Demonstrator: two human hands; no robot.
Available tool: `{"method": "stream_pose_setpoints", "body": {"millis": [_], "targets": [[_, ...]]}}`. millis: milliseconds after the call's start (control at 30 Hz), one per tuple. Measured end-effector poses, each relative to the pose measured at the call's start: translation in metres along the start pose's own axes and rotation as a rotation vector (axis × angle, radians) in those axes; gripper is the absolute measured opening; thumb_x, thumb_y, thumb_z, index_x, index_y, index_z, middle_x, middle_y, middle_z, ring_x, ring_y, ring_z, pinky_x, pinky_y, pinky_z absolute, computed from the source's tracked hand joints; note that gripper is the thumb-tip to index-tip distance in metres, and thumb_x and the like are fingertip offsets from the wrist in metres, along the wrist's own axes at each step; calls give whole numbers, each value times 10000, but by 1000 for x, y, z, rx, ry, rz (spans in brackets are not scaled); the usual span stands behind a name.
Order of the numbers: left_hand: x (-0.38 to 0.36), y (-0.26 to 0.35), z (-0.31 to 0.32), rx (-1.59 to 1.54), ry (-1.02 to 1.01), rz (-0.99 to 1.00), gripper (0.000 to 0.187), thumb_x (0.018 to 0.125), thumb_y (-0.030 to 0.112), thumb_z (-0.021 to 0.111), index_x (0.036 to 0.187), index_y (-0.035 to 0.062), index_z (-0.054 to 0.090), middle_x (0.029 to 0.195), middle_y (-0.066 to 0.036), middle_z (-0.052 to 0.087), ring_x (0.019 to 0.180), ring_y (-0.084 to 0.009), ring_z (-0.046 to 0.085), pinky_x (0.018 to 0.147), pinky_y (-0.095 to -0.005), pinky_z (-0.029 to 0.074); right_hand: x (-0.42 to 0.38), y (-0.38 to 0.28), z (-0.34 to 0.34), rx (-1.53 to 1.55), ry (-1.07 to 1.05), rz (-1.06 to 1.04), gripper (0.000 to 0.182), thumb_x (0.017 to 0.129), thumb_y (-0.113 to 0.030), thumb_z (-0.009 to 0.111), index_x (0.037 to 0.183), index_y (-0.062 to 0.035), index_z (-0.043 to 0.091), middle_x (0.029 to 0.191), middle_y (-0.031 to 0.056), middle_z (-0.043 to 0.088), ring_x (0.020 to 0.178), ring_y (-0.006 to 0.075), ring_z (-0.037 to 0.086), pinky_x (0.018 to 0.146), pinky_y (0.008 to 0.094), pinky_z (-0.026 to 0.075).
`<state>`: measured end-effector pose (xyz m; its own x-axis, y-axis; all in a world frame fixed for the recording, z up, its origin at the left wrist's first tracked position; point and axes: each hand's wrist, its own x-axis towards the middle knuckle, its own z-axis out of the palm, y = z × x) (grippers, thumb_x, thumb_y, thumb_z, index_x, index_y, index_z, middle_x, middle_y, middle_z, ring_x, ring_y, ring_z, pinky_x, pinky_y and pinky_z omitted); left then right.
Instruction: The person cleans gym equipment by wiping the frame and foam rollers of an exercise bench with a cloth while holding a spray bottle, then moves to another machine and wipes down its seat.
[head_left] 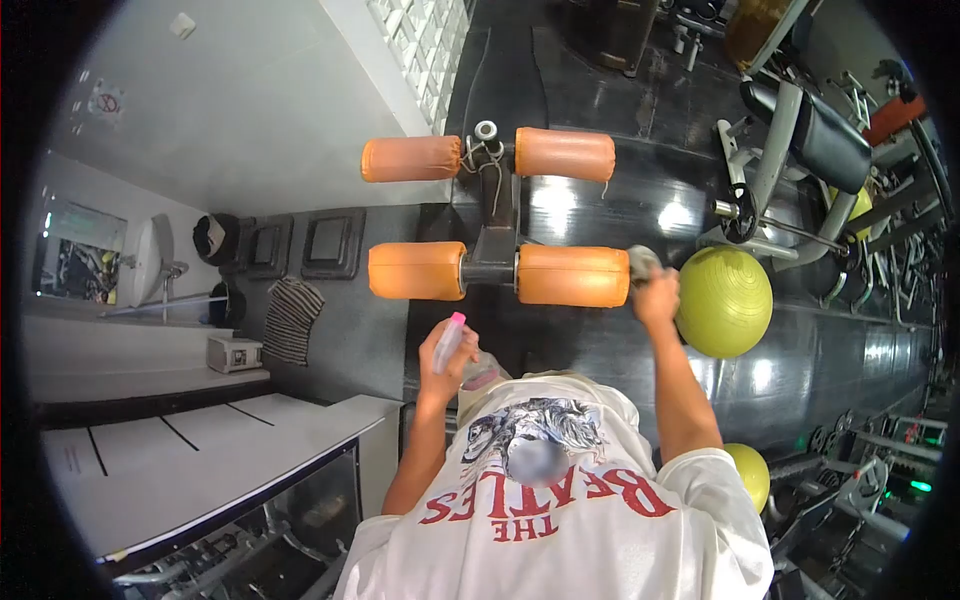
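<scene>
My left hand (443,362) is closed around a clear spray bottle (482,374) with a pink tip, held low in front of my shirt. My right hand (657,298) grips a greyish cloth (643,263) against the outer end of the near right orange roller pad (573,276). The matching near left pad (417,271) sits on the same metal bar. Farther off, two more orange pads, the left one (410,159) and the right one (566,153), flank an upright post (497,195) with string tied near its top.
A yellow-green exercise ball (726,302) lies just right of my right hand. A bench machine (800,150) stands beyond it. A white counter (220,450) is at lower left, with a striped mat (292,320) on the floor past it. A white wall (260,100) rises at left.
</scene>
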<state>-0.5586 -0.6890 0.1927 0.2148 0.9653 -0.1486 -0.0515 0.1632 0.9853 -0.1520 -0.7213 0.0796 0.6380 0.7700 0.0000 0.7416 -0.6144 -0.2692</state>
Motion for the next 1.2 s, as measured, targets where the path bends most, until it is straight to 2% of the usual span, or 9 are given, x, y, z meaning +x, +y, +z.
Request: {"method": "stream_pose_setpoints", "body": {"millis": [100,233,367,467,767,900,1000,1133,1200], "targets": [[-9,-22,-25,-28,78,-9,163,944,127,720,1003,4,630,848,-56,643,666,-129,620,634,-290,523,6,51,-6,148,136,247,415,934,-136,642,1348,-127,613,1238,240,524,1088,458,583,953,537,492],[-5,-26,-35,-6,131,-54,182,940,130,737,1015,2,632,855,-54,640,671,-134,622,629,-292,522,-29,1,-25,304,248,-236,449,843,-54,688,1285,-114,635,1269,258,514,1122,456,547,961,525,481],[19,-11,-17,67,61,38,179,950,149,727,1001,10,628,843,-42,637,672,-114,617,628,-286,512,-65,-69,-21,240,-93,-617,510,783,-38,707,1264,-199,662,1279,210,536,1135,397,543,965,511,451],[30,12,3,116,-2,66,203,936,201,747,977,33,641,800,-18,626,657,-96,603,624,-263,500,-54,-77,6,21,27,-689,485,789,-99,722,1250,-237,669,1257,170,555,1137,366,555,928,524,444],[1,16,16,65,-42,-44,199,919,208,761,920,58,630,772,1,620,644,-78,590,600,-254,472,34,-143,12,94,8,-217,450,801,-200,732,1244,-214,655,1196,136,568,1089,354,599,907,558,422],[-7,-3,10,62,-39,-88,212,926,200,738,975,25,629,804,-40,632,676,-119,610,632,-280,515,-29,-190,-4,92,-193,-687,496,799,-162,715,1285,-232,644,1232,124,571,1119,362,589,930,562,421],[-2,2,12,41,-29,-59,199,927,200,746,932,37,632,785,-20,621,671,-101,605,610,-270,509,-56,-168,25,56,-63,-788,528,795,-134,707,1311,-231,644,1244,118,571,1140,357,582,945,552,419],[1,12,1,31,1,-24,171,930,173,738,916,38,634,778,-16,619,674,-93,604,606,-264,512,-17,-91,12,-40,-146,-337,523,809,-69,653,1318,-189,643,1208,157,581,1145,337,583,920,506,441],[1,12,-6,45,45,-10,167,931,165,738,922,34,636,788,-19,623,672,-94,604,613,-267,520,4,-43,4,41,33,-75,391,882,-136,617,1270,-163,659,1204,170,590,1105,382,624,883,555,505]]}}
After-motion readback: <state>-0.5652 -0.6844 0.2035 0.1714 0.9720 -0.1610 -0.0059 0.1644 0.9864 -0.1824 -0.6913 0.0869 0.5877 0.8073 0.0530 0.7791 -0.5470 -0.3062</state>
